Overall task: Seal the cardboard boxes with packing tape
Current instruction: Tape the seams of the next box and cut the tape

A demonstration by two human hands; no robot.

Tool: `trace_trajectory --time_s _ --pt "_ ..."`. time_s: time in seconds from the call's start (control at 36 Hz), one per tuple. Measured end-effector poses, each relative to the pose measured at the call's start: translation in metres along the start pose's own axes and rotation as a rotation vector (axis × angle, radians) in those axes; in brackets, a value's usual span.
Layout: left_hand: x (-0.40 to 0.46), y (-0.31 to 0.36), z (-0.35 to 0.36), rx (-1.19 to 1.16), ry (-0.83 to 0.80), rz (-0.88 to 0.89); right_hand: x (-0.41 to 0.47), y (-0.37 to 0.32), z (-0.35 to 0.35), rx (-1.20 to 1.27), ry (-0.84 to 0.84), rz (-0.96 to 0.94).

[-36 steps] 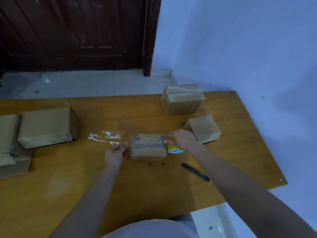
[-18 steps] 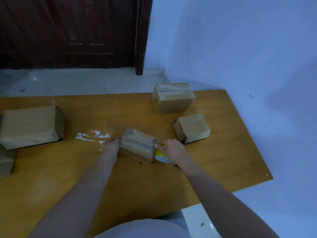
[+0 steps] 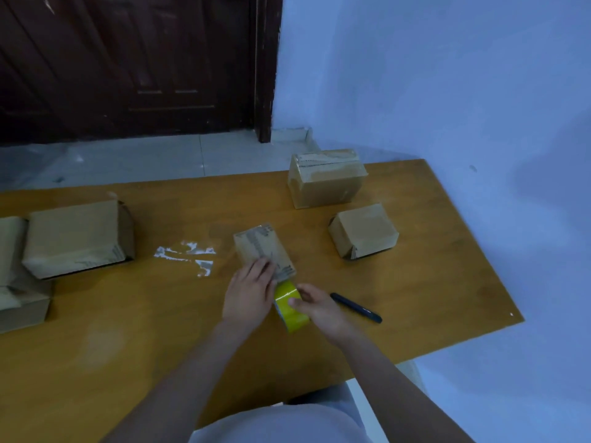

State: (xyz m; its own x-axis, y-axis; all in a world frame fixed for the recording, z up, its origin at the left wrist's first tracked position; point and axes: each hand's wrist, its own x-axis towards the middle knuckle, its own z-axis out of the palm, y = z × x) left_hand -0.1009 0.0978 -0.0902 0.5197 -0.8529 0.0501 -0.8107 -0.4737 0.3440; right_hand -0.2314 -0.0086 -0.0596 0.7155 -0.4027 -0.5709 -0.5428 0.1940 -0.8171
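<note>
We see a small cardboard box (image 3: 262, 251) lying near the middle of the wooden surface (image 3: 415, 298), turned at an angle with its printed face up. Our left hand (image 3: 251, 294) lies flat on the near end of that box, fingers straight and pressing down. Just beside it, at the box's near corner, our right hand (image 3: 319, 306) is curled round a yellow roll of packing tape (image 3: 289, 306), thumb on its outer face; the roll touches the box's near edge. A black pen (image 3: 355, 307) lies just right of the right hand. Beyond the small box, to its right, sit a taped box (image 3: 326, 179) and a smaller plain box (image 3: 364, 231). Well to its left rest a large box (image 3: 76, 238) and further boxes (image 3: 19, 302) at the frame edge. Between the large box and the small one, white scraps (image 3: 188, 254) stick to the surface.
</note>
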Motion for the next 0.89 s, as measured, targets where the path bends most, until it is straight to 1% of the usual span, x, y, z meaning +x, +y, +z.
trace_trajectory --time_s 0.06,0.14,0.19,0.28,0.36,0.42,0.47,0.53,0.56,0.58,0.61,0.67,0.72,0.78,0.81,0.89 --pt "0.000 0.000 -0.003 0.023 -0.030 -0.020 -0.001 0.003 0.002 0.006 0.013 -0.008" --pt "0.004 0.004 -0.013 0.024 -0.178 -0.052 0.001 0.010 0.003 0.007 0.057 0.022" --pt "0.005 0.005 -0.014 0.049 -0.240 -0.073 0.003 0.015 0.006 -0.142 0.102 0.065" --pt "0.000 0.005 -0.012 0.093 -0.288 -0.080 0.004 0.022 0.014 -0.364 0.195 0.120" --pt "-0.006 0.004 -0.011 0.124 -0.318 -0.077 0.007 0.023 0.020 -0.485 0.254 0.137" --pt "-0.007 0.005 -0.011 0.116 -0.350 -0.087 0.005 0.021 0.020 -0.465 0.227 0.143" --pt "-0.005 0.005 -0.010 0.114 -0.365 -0.099 0.002 0.019 0.017 -0.391 0.187 0.155" --pt "-0.004 0.005 -0.011 0.125 -0.376 -0.099 -0.002 0.022 0.009 -0.240 0.225 0.148" --pt "-0.004 0.005 -0.011 0.128 -0.376 -0.100 -0.002 0.023 0.002 -0.178 0.295 0.122" --pt "-0.004 0.004 -0.012 0.131 -0.376 -0.101 -0.001 0.026 -0.007 -0.217 0.394 0.073" --pt "-0.003 0.005 -0.012 0.136 -0.380 -0.101 0.003 0.032 -0.019 -0.353 0.473 0.050" --pt "-0.003 0.005 -0.013 0.141 -0.392 -0.097 0.010 0.042 -0.044 -0.754 0.554 0.134" --pt "-0.004 0.005 -0.012 0.138 -0.395 -0.098 0.012 0.057 -0.067 -1.037 0.554 0.243" --pt "-0.003 0.005 -0.012 0.141 -0.398 -0.104 0.011 0.070 -0.081 -1.182 0.503 0.279" --pt "-0.003 0.005 -0.012 0.144 -0.400 -0.108 0.010 0.076 -0.086 -1.216 0.478 0.264" --pt "-0.003 0.005 -0.012 0.144 -0.406 -0.114 0.009 0.085 -0.095 -1.219 0.418 0.129"
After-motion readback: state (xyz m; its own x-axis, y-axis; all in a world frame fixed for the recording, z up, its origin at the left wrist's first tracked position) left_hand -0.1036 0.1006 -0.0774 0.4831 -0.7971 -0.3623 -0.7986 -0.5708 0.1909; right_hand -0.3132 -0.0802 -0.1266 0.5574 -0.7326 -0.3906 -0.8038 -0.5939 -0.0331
